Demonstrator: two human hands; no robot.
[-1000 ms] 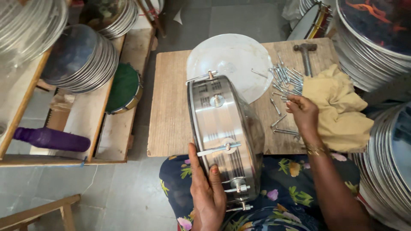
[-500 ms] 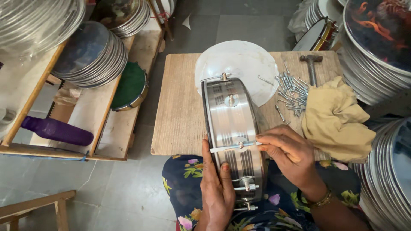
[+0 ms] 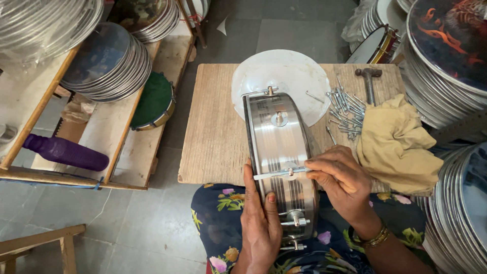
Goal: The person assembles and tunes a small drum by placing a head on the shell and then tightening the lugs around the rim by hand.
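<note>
**Drum shell steadied on edge, tension rod going in**

Drum shell (image 3: 280,152), polished steel, stands on its rim at the near edge of the wooden table (image 3: 213,127), leaning into the lap. It looks rigid, fairly light, and slick, so it is best held by the rim. Left hand (image 3: 259,213) lies flat against its left side, fingers closed around the hoop. Right hand (image 3: 341,180) pinches a thin tension rod (image 3: 281,173) crosswise on the shell's face. A second ago this hand was out at the rod pile (image 3: 347,109), beyond the grip; now it has returned with a rod.
</note>
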